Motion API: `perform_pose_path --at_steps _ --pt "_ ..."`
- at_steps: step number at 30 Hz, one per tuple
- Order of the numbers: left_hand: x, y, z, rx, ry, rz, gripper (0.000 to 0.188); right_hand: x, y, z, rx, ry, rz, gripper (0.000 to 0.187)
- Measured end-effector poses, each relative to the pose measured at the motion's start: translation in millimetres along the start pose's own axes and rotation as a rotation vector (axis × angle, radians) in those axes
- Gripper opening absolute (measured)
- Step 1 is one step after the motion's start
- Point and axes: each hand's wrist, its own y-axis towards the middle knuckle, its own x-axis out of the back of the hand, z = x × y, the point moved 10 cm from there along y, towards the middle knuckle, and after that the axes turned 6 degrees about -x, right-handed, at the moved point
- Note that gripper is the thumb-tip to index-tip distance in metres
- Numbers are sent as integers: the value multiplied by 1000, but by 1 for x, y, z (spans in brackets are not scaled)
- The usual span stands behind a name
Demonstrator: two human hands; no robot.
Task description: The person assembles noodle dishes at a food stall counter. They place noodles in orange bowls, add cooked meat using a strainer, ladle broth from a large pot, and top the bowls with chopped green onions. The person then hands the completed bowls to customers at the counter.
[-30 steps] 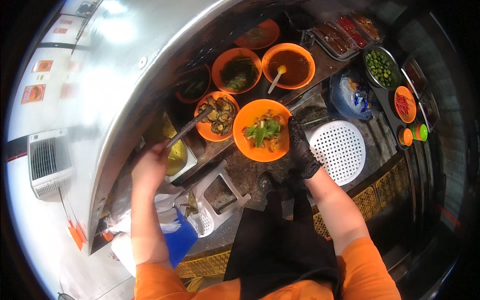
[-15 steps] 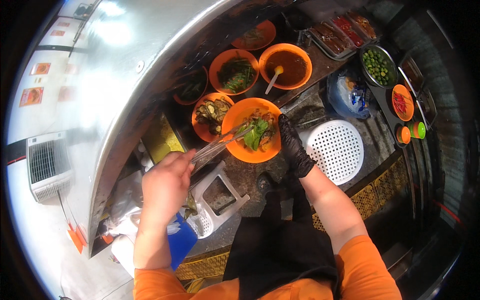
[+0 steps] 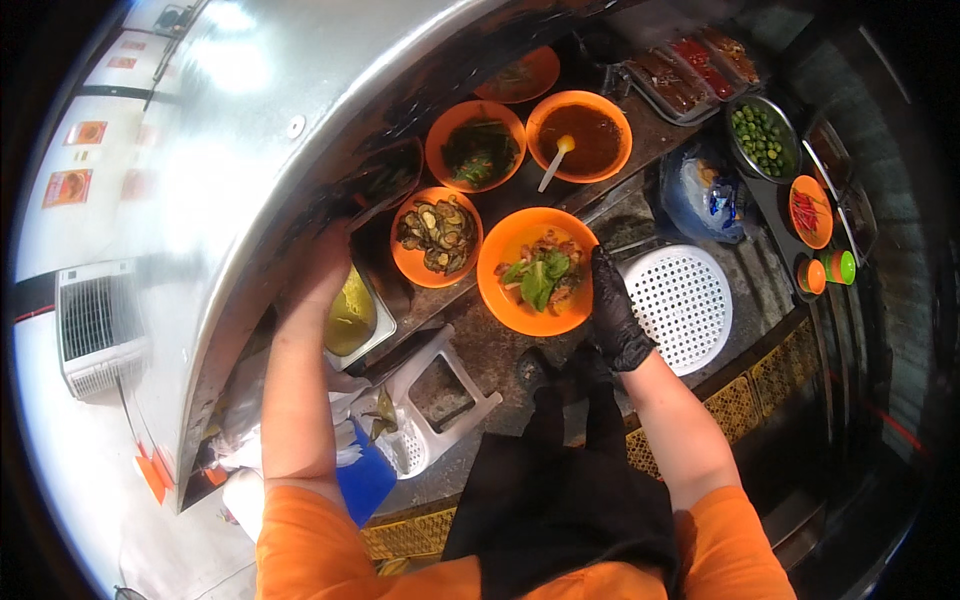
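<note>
My right hand [image 3: 612,310], in a black glove, grips the right rim of a large orange bowl [image 3: 505,290] that holds green leaves and pieces of meat. My bare left hand [image 3: 322,268] reaches up to the edge of the curved metal hood [image 3: 250,170], just above a metal container of yellow sauce [image 3: 350,318]. Its fingers are lost in the shadow under the hood, so what it holds is hidden. An orange bowl of sliced brownish pieces [image 3: 437,235] stands between the two hands.
Behind stand an orange bowl of dark greens [image 3: 478,150] and one of brown sauce with a spoon [image 3: 582,135]. A white perforated round tray [image 3: 682,305] lies right of my gloved hand. A metal bowl of green pieces [image 3: 762,135] and a white plastic stool [image 3: 440,395] are nearby.
My left hand carried tongs from the bowl of sliced pieces to the held bowl, then drew back left to the hood. The tongs no longer show. The right hand stays on the rim.
</note>
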Motion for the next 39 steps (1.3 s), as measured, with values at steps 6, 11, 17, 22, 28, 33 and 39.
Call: perform_pose_path --at_steps 6,11,17,22,28,33,39 --pt "-56 10 34 75 260 120 25 8 -3 -8 -20 123 73 47" --pt "-86 13 14 -46 203 196 25 12 1 -14 -14 91 58 46" --pt "-84 14 1 -90 150 105 22 10 0 -20 -41 69 74 46" --pt "-65 -9 10 -42 119 0 20 8 1 -32 -97 154 116 48" --pt "-13 -51 13 -47 46 -91 27 15 7 -30 5 -121 16 50" --pt "-5 -86 12 106 -487 69 28 11 15 -30 -4 -139 49 52" --pt "5 -111 -53 -239 -772 231 27 3 17 -10 157 -241 10 52"
